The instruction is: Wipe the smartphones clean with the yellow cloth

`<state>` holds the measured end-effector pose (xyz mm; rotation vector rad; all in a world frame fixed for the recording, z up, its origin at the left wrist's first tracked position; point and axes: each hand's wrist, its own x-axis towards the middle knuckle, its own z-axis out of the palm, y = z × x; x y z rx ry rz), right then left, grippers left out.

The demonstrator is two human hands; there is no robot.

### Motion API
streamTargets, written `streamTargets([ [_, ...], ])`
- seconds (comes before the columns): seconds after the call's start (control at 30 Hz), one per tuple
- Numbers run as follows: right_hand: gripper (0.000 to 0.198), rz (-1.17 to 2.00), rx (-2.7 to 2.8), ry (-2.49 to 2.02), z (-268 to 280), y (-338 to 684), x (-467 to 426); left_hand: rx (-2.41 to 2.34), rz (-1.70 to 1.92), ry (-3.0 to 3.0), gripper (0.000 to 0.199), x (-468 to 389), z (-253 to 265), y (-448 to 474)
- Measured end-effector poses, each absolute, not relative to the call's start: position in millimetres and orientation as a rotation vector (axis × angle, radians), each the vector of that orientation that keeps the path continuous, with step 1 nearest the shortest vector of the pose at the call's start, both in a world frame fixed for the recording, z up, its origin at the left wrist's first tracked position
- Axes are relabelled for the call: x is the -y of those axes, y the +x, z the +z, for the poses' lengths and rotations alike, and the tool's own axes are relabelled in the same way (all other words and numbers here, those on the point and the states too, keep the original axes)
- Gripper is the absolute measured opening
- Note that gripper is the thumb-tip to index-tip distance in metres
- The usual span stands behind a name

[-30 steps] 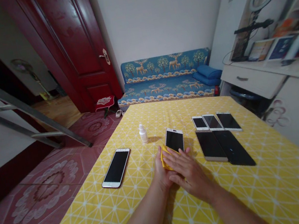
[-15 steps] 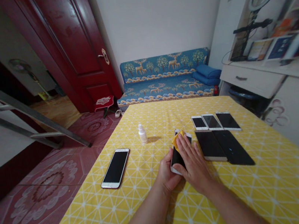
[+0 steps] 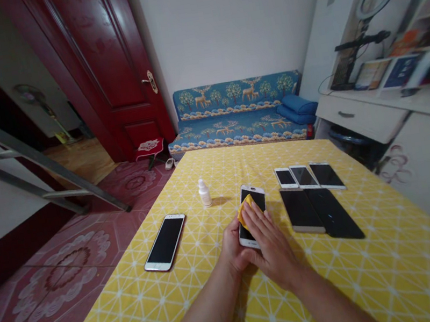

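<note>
A white smartphone (image 3: pixel 259 196) with a dark screen is gripped along its left side and underneath by my left hand (image 3: pixel 233 246). My right hand (image 3: pixel 266 237) lies over the phone, its fingers pressing a small yellow cloth (image 3: pixel 245 211) against the screen. Part of the screen and the lower right edge are hidden by that hand. A white dropper bottle (image 3: pixel 204 193) stands upright beyond my left hand. Left of my hands, another white-fronted smartphone (image 3: pixel 166 242) lies face up on the table.
The table wears a yellow patterned tablecloth (image 3: pixel 132 310). To the right lie several phones: small white ones (image 3: pixel 285 177) in the back row, a gold-edged one (image 3: pixel 302 210) and a black one (image 3: pixel 335 213) in front. A blue sofa (image 3: pixel 233 121) stands behind.
Both hands have shifted slightly left with the phone. The cloth has slid lower on the screen, so the phone's top end now shows uncovered.
</note>
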<state>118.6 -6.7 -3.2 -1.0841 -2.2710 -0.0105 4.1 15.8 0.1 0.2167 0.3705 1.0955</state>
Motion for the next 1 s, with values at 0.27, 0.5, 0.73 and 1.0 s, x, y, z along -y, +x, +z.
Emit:
streamTargets([
  [0.27,0.081,-0.059,2.174,-1.189,-3,125,-1,-0.355,1.024,0.363,0.039,-13,-11,13],
  [0.5,0.083,-0.142,1.976,-1.338,-5,131,-5,-0.446,0.946,0.332,0.042,-11,-7,10],
  [0.73,0.078,-0.053,2.078,-1.261,-8,132,-4,-0.359,1.076,0.208,0.043,-17,-1,3],
  [1.0,0.073,0.146,2.359,-0.978,3,122,5,-0.317,1.069,0.064,0.042,-24,-3,-8],
])
